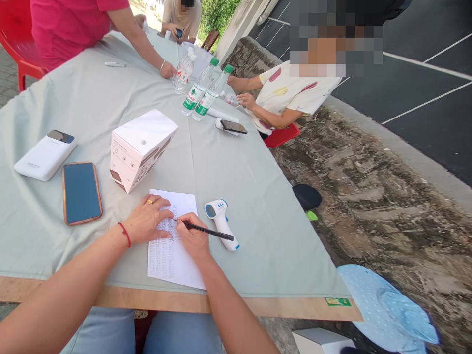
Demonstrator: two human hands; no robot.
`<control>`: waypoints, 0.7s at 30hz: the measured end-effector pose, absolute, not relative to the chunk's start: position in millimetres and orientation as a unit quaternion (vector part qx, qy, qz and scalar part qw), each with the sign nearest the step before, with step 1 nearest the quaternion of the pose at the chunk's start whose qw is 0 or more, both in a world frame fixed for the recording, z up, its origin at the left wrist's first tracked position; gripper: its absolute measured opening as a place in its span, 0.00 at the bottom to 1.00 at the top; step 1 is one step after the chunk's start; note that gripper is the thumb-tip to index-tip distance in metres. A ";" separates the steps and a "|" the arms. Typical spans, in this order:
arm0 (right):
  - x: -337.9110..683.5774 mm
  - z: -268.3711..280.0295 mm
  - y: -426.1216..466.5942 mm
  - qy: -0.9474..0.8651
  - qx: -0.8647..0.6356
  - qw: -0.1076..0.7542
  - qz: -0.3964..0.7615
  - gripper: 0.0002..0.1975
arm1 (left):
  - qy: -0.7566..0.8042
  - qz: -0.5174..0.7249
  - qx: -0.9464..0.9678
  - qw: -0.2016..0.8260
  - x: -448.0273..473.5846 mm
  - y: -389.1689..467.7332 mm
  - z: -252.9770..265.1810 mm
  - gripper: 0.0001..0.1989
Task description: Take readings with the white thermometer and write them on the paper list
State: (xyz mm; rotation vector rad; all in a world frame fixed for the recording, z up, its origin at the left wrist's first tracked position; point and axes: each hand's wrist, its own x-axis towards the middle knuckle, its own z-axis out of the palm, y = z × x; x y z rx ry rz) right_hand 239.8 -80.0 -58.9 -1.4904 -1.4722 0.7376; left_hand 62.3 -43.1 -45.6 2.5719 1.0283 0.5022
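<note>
A sheet of white paper (pixel 180 265) with columns of handwriting lies on the table near its front edge. My left hand (pixel 149 219) rests on the sheet's left part, fingers spread. In my right hand (pixel 193 238) is a black pen (pixel 210 230), its tip at the writing close to my left fingers. Just right of the paper lies a white and blue infrared thermometer (pixel 221 223). Beyond my left hand stands a white box (pixel 142 142) with brown print. A phone in a brown case (pixel 81 192) and a white power bank (pixel 46 155) lie to the left.
Several water bottles (pixel 201 91) stand farther back, near a dark phone (pixel 233 127). A person in pink (pixel 79 29) reaches toward them from the left. A person in a patterned white top (pixel 295 93) sits at right; another sits at the far end. A blue hat (pixel 387 305) hangs beyond the right corner.
</note>
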 end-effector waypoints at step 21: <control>240.2 -58.3 -80.4 -0.582 -0.609 0.450 0.297 0.09 | 0.365 0.168 0.900 0.171 62.5 -42.3 -45.2 0.20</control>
